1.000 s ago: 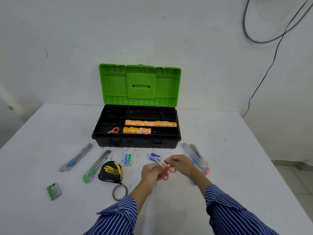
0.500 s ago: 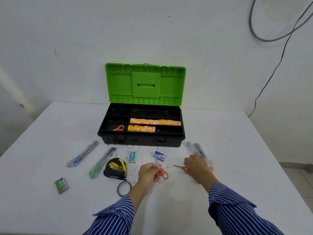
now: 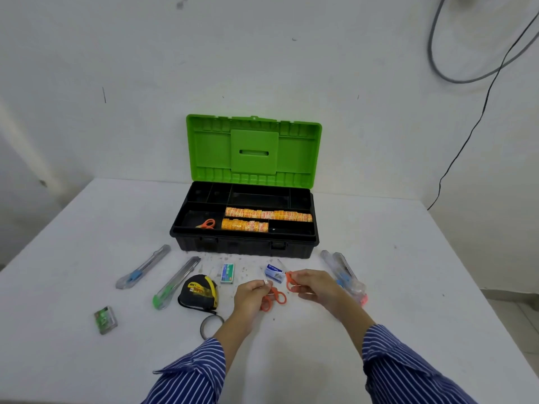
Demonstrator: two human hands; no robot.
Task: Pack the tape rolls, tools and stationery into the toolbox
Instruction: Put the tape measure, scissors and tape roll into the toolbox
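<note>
The black toolbox (image 3: 245, 249) stands open with its green lid (image 3: 253, 151) upright. Two rows of orange tape rolls (image 3: 268, 214) and one pair of orange scissors (image 3: 206, 224) lie in its tray. In front of it, my left hand (image 3: 250, 295) grips a small pair of orange-handled scissors (image 3: 274, 300). My right hand (image 3: 313, 285) holds a second orange pair of scissors (image 3: 289, 281) just above the table. The two hands are close together.
On the white table lie a blue-slider cutter (image 3: 143, 266), a green-slider cutter (image 3: 175, 282), a black-yellow tape measure (image 3: 198, 291), a dark tape ring (image 3: 210, 326), a staples box (image 3: 227, 273), a blue-white box (image 3: 274, 272), a green packet (image 3: 105, 319), clear cutters (image 3: 344, 272).
The hands separated, each taking one pair of scissors. Since then my right hand has come back left toward my left hand, with its scissors turned.
</note>
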